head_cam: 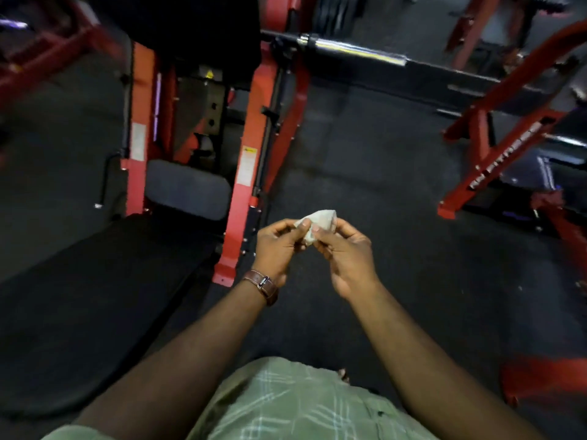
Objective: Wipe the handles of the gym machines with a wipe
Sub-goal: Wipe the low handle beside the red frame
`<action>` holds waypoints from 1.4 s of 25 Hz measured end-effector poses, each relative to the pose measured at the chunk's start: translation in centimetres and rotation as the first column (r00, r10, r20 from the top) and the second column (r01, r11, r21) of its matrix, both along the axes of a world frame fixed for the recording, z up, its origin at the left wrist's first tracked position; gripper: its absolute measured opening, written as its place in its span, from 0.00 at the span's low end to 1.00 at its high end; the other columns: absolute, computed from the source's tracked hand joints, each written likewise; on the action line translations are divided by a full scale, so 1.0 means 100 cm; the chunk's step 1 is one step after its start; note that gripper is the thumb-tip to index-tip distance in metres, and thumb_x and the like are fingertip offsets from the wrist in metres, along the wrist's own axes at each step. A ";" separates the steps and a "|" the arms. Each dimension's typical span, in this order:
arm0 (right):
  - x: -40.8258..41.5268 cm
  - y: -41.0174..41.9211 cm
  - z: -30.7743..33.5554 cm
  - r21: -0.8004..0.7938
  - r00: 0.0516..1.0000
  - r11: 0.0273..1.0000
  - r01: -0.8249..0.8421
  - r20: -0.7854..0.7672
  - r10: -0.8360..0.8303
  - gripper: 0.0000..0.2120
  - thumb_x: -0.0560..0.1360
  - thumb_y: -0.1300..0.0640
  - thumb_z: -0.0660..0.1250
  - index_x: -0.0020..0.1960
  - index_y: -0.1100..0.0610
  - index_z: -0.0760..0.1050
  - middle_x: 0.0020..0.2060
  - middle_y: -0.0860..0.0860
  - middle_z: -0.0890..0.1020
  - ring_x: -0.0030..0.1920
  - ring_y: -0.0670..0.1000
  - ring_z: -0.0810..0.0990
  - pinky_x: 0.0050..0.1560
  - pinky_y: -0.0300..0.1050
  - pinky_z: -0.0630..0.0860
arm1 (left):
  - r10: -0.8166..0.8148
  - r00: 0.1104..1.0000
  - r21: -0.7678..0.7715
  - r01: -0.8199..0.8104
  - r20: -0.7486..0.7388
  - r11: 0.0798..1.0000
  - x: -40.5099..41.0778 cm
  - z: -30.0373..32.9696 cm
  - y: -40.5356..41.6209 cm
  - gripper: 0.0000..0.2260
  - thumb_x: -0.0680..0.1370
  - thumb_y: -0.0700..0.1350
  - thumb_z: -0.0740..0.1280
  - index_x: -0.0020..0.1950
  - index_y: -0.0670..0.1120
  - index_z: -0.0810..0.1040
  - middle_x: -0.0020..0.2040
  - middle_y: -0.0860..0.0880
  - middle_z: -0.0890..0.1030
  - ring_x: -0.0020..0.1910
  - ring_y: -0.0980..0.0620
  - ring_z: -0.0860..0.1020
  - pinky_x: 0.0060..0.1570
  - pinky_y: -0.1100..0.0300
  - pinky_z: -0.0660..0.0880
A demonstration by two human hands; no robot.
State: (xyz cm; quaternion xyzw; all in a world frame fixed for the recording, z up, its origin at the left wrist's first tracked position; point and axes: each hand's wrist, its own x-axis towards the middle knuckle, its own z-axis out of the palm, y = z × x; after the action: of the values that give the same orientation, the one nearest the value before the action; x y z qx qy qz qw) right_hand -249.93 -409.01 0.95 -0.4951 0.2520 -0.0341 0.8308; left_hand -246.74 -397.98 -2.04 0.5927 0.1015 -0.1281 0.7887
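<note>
Dead centre, before my chest: wipe (pixel 317 225), crumpled, being readied between handles, I judge. Left hand (pixel 276 246) and right hand (pixel 343 252) are pinching it together, fingers curled close. Next move is calling for carrying it to the chrome bar (pixel 355 49) at one o'clock, or the red machine (pixel 244 147) at eleven.

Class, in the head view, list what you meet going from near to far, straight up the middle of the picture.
Green plaid shirt → watch strap → wipe held by both hands → chrome barbell sleeve.
</note>
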 end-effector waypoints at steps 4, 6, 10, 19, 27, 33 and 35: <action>0.079 -0.019 -0.007 -0.007 0.975 0.975 -0.220 -0.032 0.220 0.11 0.72 0.74 0.69 0.50 0.63 0.81 0.43 0.57 0.85 0.41 0.50 0.83 0.46 0.42 0.81 | 0.290 0.956 -0.058 -0.293 -0.048 0.954 0.047 -0.007 -0.023 0.05 0.76 0.38 0.72 0.46 0.36 0.82 0.41 0.40 0.79 0.34 0.52 0.73 0.35 0.62 0.71; 0.115 -0.018 -0.016 -0.014 0.953 0.955 -0.296 -0.066 0.295 0.09 0.73 0.74 0.69 0.49 0.63 0.81 0.42 0.57 0.84 0.41 0.50 0.84 0.45 0.41 0.82 | 0.388 0.917 -0.091 -0.395 -0.089 0.914 0.071 -0.018 -0.025 0.04 0.76 0.38 0.73 0.43 0.38 0.82 0.40 0.41 0.79 0.34 0.52 0.73 0.35 0.62 0.70; 0.198 -0.005 -0.039 -0.044 0.876 0.881 -0.470 -0.143 0.460 0.08 0.73 0.73 0.69 0.47 0.63 0.81 0.39 0.56 0.84 0.39 0.50 0.83 0.42 0.39 0.81 | 0.535 0.823 -0.164 -0.564 -0.192 0.809 0.135 -0.054 -0.018 0.04 0.76 0.39 0.72 0.43 0.40 0.83 0.38 0.43 0.81 0.34 0.54 0.76 0.35 0.62 0.72; 0.358 0.015 -0.099 -0.315 0.587 0.496 -0.809 -0.413 0.697 0.09 0.73 0.72 0.69 0.47 0.61 0.81 0.43 0.57 0.84 0.44 0.52 0.83 0.47 0.45 0.81 | 0.578 0.609 -0.251 -0.775 -0.543 0.581 0.253 -0.119 -0.011 0.03 0.78 0.36 0.70 0.44 0.39 0.81 0.37 0.45 0.82 0.34 0.54 0.77 0.32 0.66 0.75; 0.464 0.052 -0.170 -0.249 0.283 0.164 -0.955 -0.585 0.760 0.11 0.72 0.75 0.68 0.53 0.67 0.79 0.42 0.57 0.84 0.43 0.53 0.83 0.49 0.44 0.81 | 0.625 0.275 -0.215 -0.961 -0.730 0.171 0.338 -0.186 -0.013 0.06 0.78 0.35 0.70 0.41 0.42 0.79 0.37 0.44 0.79 0.32 0.53 0.76 0.29 0.67 0.75; 0.557 0.091 -0.254 -0.219 -0.122 -0.329 -0.919 -0.635 0.763 0.08 0.74 0.74 0.67 0.48 0.65 0.80 0.35 0.52 0.85 0.36 0.48 0.83 0.41 0.41 0.82 | 0.556 -0.056 -0.093 -0.967 -0.829 -0.236 0.421 -0.258 -0.021 0.07 0.78 0.34 0.68 0.41 0.42 0.80 0.32 0.47 0.80 0.28 0.56 0.76 0.29 0.66 0.75; 0.581 0.095 -0.287 -0.208 -0.256 -0.486 -0.849 -0.642 0.723 0.09 0.73 0.74 0.68 0.46 0.62 0.81 0.36 0.52 0.85 0.37 0.50 0.83 0.41 0.43 0.82 | 0.493 -0.170 -0.045 -0.918 -0.853 -0.394 0.444 -0.288 -0.033 0.07 0.78 0.33 0.67 0.41 0.41 0.79 0.32 0.47 0.80 0.28 0.56 0.76 0.30 0.65 0.76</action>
State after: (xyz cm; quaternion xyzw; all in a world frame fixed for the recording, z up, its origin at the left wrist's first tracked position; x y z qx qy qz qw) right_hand -191.83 -399.49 -27.73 -0.7397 -0.2011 0.5935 0.2452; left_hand -202.29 -401.28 -30.81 -0.1468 0.6233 0.3141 0.7009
